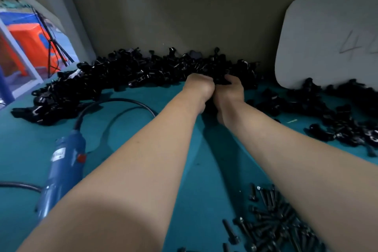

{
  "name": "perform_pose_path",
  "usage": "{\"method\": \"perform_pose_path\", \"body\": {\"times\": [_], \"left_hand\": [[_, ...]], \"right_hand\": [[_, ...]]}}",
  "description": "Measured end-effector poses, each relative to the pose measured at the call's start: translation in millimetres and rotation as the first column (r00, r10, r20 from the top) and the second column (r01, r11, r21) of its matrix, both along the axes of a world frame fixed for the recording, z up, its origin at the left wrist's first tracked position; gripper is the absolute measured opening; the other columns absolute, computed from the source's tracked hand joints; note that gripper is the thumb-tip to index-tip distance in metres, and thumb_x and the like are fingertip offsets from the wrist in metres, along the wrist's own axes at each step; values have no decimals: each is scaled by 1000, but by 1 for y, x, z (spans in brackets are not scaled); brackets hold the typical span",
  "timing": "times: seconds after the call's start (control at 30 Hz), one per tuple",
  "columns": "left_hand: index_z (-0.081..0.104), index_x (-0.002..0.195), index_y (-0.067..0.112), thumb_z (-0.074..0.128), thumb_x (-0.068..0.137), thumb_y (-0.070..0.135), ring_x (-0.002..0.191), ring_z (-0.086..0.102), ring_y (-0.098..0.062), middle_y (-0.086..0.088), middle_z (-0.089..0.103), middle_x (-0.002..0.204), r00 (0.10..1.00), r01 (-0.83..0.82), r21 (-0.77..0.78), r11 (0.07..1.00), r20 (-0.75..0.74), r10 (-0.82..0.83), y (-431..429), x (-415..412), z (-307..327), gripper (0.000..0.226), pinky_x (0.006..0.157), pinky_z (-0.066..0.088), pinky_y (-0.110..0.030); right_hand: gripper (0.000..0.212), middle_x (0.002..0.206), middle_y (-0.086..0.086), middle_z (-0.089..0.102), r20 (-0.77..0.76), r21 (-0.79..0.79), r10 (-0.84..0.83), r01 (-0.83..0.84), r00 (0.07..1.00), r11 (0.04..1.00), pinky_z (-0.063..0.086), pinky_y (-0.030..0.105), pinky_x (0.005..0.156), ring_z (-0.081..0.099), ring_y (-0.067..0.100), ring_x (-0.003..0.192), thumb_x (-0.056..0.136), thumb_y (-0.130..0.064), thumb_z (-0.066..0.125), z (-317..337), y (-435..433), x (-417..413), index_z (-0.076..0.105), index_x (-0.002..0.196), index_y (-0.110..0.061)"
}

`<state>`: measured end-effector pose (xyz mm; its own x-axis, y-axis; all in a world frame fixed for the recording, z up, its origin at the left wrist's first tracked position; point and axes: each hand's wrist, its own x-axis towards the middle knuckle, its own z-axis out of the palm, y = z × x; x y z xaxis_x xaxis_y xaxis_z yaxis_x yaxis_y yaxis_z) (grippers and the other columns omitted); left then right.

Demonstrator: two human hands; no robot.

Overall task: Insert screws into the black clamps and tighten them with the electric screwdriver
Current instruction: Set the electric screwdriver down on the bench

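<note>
Both forearms extended to far side of teal table (26,145). L hand (199,86) and R hand (232,91) are side by side, touching, at front edge of main heap of black clamps (126,71) along rear wall (184,16).

R hand: fingers curled round several clamps.

L hand: clenched, knuckles up. Contents hidden, cannot tell if it holds any.

Second clamp heap at right, below grey board (327,43) leaning on wall.

Electric screwdriver (65,161), blue, lies untouched on table left of L forearm, w/ black cable (122,101) looping behind it.

Loose screws (272,223) heaped near right, beside R forearm.
</note>
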<state>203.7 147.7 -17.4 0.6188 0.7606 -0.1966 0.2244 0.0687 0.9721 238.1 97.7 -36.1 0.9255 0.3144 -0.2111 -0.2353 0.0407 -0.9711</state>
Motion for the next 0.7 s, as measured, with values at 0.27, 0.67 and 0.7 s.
{"method": "perform_pose_path", "body": {"times": [0.27, 0.67, 0.7], "left_hand": [[58, 86, 26, 76, 89, 10, 103, 70, -35, -13, 72, 105, 970, -222, 30, 975, 106, 217, -32, -49, 2, 24, 93, 59, -42], [75, 97, 15, 62, 104, 22, 57, 58, -6, -2, 70, 84, 947, -44, -144, 989, 310, 87, -130, -190, 37, 17, 62, 52, -20], [77, 98, 19, 64, 102, 32, 69, 62, -9, 0, 73, 87, 962, 12, -4, 1000, 272, -10, -141, -202, 32, 20, 70, 55, -23]], "right_hand": [[21, 89, -6, 71, 267, -146, 20, 20, 964, 989, 48, 22, 62, 65, 12, 80, 93, -11, 62, 5, -39, -38, 64, 91, -32], [9, 96, -3, 74, 298, 40, 348, -376, 889, 926, 57, 26, 82, 67, 11, 81, 99, -18, 65, 40, -165, -145, 74, 103, -20], [10, 83, -6, 73, 279, 23, 341, -361, 898, 932, 55, 24, 76, 64, 8, 73, 98, -23, 67, 42, -180, -153, 75, 95, -18]]}}
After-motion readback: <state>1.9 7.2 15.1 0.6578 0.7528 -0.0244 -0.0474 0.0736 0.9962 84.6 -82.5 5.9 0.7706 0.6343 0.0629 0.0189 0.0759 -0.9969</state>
